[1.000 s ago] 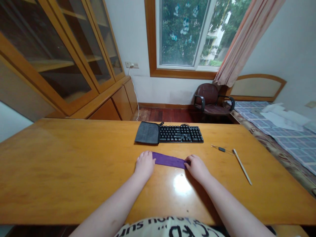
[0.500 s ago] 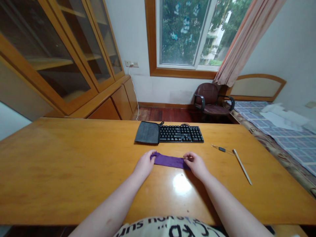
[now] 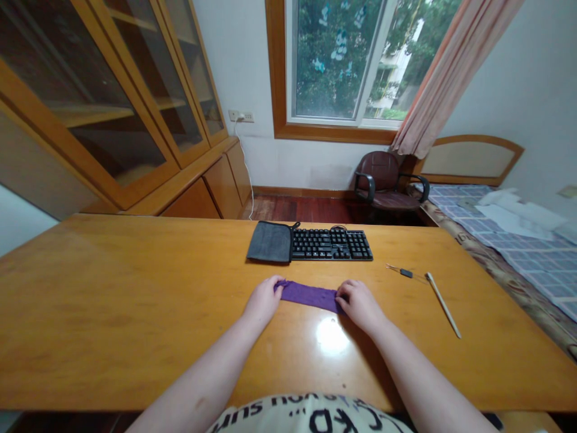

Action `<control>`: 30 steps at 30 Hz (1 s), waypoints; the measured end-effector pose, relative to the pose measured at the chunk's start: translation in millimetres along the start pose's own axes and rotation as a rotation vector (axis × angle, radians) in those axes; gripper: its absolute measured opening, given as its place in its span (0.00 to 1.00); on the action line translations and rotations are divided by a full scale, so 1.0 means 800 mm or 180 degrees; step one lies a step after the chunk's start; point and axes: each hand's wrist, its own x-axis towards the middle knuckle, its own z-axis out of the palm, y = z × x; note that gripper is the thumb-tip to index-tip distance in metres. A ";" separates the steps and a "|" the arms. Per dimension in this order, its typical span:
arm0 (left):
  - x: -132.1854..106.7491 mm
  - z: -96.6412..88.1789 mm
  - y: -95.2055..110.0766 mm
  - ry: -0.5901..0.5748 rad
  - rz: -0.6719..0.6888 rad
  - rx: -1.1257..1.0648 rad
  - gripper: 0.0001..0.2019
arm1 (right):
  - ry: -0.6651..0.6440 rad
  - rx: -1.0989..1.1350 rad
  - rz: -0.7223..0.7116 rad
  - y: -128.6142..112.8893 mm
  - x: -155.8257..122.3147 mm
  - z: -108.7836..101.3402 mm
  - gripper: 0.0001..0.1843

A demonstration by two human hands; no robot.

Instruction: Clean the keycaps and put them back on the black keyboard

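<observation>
A purple strip of folded cloth (image 3: 309, 295) stretches between my two hands, just above or on the wooden table. My left hand (image 3: 265, 299) is closed on its left end, thumb and fingers pinched together. At the right end, my right hand (image 3: 359, 302) is also closed on the cloth, with its fingertips bent over the edge. Beyond the cloth lie a black keyboard (image 3: 331, 245) and a dark grey cloth pouch (image 3: 269, 242) that covers the keyboard's left part.
Right of my right hand are a thin wire tool with a dark grip (image 3: 406, 273) and a long pale stick (image 3: 443, 305). The wooden table (image 3: 112, 300) ends at a far edge before a chair (image 3: 383, 183). A bed (image 3: 514, 222) stands at the right, a glass-doored cabinet (image 3: 153, 114) at the left.
My right hand's fingers have closed down over the cloth's right end, which has dropped slightly toward me. The left hand has stayed nearly still.
</observation>
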 end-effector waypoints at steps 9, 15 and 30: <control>-0.002 0.001 0.000 0.0050 0.0028 0.0029 0.11 | -0.0190 -0.0341 0.0092 0.002 -0.004 -0.004 0.07; -0.002 0.002 -0.003 0.0065 0.0082 0.0013 0.11 | -0.0186 -0.0413 0.0130 0.000 -0.009 -0.005 0.09; -0.001 -0.003 -0.003 0.0049 -0.0144 0.0213 0.13 | -0.0242 -0.0487 0.0485 -0.002 0.012 0.001 0.12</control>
